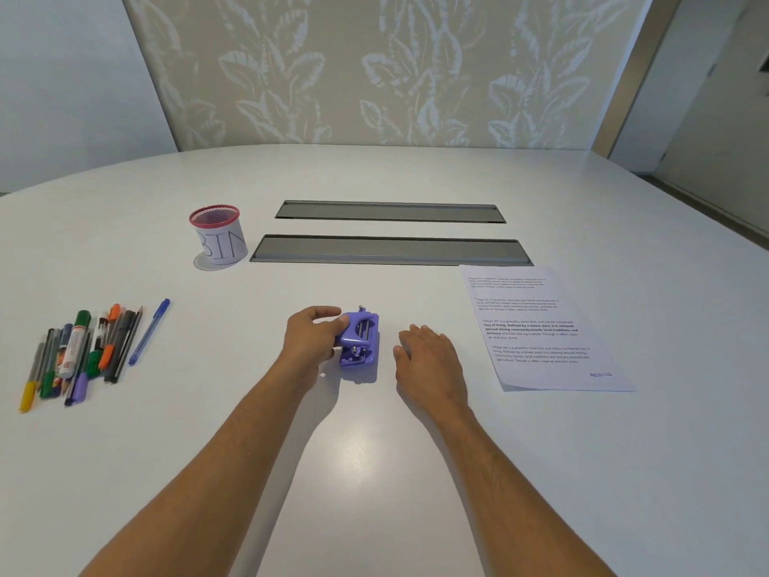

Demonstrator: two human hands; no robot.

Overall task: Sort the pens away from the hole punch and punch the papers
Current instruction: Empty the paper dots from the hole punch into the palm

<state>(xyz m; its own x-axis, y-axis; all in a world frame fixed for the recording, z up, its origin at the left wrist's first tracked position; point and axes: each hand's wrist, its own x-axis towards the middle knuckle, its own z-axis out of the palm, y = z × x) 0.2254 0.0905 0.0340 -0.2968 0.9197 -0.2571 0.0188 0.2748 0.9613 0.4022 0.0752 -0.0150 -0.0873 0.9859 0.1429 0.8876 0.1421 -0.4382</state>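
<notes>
A small purple hole punch [361, 342] stands on the white table [374, 472] in the middle. My left hand [313, 336] grips its left side, thumb and fingers around the body. My right hand [428, 356] rests flat on the table just right of the punch, fingers apart, holding nothing. Printed papers [541, 326] lie flat to the right. A heap of several pens and markers [79, 356] lies at the far left, with a blue pen [149, 331] at its right edge.
A red mesh cup [218, 235] labelled BIN stands at the back left. Two long grey cable slots [391, 231] are set into the table behind the punch. A small white scrap [322, 374] lies by my left wrist.
</notes>
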